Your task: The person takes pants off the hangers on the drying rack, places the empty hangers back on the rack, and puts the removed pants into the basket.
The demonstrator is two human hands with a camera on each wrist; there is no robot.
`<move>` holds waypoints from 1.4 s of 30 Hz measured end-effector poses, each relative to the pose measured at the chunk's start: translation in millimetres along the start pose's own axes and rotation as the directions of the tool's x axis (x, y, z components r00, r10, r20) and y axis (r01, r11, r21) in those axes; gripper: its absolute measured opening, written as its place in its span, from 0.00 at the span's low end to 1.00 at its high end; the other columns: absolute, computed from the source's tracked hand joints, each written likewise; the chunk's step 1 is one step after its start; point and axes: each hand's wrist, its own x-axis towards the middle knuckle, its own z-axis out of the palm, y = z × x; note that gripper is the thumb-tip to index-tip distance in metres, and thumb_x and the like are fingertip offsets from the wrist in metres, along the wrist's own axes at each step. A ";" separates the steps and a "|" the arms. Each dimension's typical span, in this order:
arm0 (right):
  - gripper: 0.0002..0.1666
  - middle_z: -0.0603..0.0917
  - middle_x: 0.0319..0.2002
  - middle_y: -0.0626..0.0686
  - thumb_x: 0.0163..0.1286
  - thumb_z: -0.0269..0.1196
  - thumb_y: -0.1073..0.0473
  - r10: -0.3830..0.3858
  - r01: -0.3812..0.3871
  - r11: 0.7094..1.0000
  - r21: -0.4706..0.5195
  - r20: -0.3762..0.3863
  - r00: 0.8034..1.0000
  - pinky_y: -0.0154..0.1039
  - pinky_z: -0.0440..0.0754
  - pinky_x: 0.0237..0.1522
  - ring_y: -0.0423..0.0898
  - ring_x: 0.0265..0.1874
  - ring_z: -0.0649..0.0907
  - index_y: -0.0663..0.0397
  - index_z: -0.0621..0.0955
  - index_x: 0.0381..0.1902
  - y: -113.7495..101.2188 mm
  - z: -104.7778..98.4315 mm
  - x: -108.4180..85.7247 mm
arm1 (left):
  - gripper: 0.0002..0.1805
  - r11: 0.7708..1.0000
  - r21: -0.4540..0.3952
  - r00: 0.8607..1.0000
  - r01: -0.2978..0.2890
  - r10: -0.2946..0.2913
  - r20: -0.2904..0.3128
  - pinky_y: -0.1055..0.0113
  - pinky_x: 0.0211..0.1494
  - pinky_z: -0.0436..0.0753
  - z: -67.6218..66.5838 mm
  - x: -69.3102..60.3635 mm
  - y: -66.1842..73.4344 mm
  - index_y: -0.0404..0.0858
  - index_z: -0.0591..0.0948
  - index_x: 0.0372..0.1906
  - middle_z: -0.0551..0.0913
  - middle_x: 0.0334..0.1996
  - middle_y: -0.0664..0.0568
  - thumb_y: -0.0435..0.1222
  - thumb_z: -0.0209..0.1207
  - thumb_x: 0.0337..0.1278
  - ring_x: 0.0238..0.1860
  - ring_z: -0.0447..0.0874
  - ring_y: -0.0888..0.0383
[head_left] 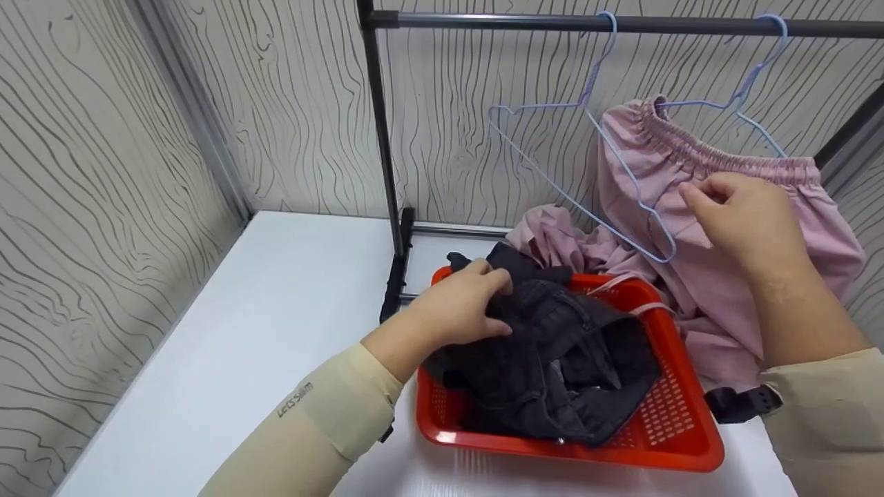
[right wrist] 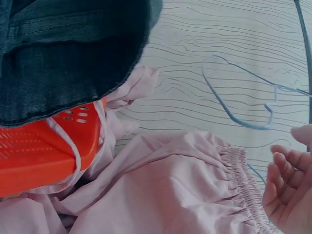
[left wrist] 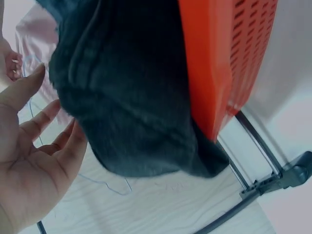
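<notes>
Dark denim clothing [head_left: 525,373] lies bunched in a red plastic basket [head_left: 701,442]. My left hand [head_left: 466,304] is over its left side with fingers loosely bent; in the left wrist view the fingertips are close to the cloth, and I cannot tell if they touch. My right hand [head_left: 753,217] is raised in front of the pink elastic-waist garment [head_left: 718,276], thumb near the fingers. The right wrist view shows this hand [right wrist: 292,190] holding nothing, beside the gathered waistband [right wrist: 243,180]. A bare blue hanger [head_left: 552,183] hangs between the hands, farther back.
A dark rack rail [head_left: 483,21] runs across the top, on a black post [head_left: 383,131]. A second blue hanger [head_left: 746,86] carries the pink garment, whose lower part gathers behind the basket. Pink straps [head_left: 649,308] cross the basket rim. White tabletop [head_left: 276,331] extends left.
</notes>
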 end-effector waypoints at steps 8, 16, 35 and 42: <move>0.18 0.73 0.18 0.39 0.63 0.56 0.45 -0.053 0.068 0.993 0.096 -0.155 0.987 0.29 0.63 0.24 0.37 0.20 0.69 0.51 0.82 0.27 -24.4 -2.5 -10.4 | 0.21 0.990 -0.106 0.994 0.097 -0.102 -0.045 0.60 0.51 0.72 -12.8 8.1 -27.7 0.42 0.74 0.46 0.73 0.45 0.48 0.50 0.60 0.52 0.44 0.73 0.55; 0.13 0.77 0.21 0.49 0.64 0.58 0.52 -0.262 0.257 0.962 0.096 0.047 0.964 0.35 0.68 0.24 0.44 0.21 0.71 0.48 0.80 0.22 -52.0 23.4 -28.1 | 0.17 0.899 -0.297 0.938 0.323 -0.345 -0.023 0.60 0.48 0.74 -16.8 18.4 -49.4 0.40 0.75 0.42 0.78 0.44 0.48 0.48 0.56 0.57 0.44 0.75 0.54; 0.14 0.72 0.21 0.51 0.67 0.52 0.58 -0.173 0.139 0.985 0.107 0.467 0.867 0.42 0.68 0.30 0.50 0.23 0.72 0.58 0.74 0.22 -31.0 117.5 -0.4 | 0.23 0.642 -0.599 0.869 0.479 -0.445 0.218 0.54 0.62 0.64 4.9 48.6 -79.6 0.39 0.75 0.55 0.74 0.55 0.47 0.49 0.50 0.61 0.59 0.67 0.51; 0.23 0.72 0.54 0.66 0.71 0.47 0.56 -0.209 0.108 0.977 0.185 0.717 0.665 0.56 0.61 0.57 0.60 0.55 0.69 0.62 0.67 0.59 -17.7 127.3 -3.6 | 0.23 0.696 -0.572 0.900 0.434 -0.365 0.239 0.57 0.64 0.62 17.4 54.3 -82.0 0.44 0.75 0.56 0.73 0.57 0.51 0.50 0.48 0.62 0.60 0.66 0.53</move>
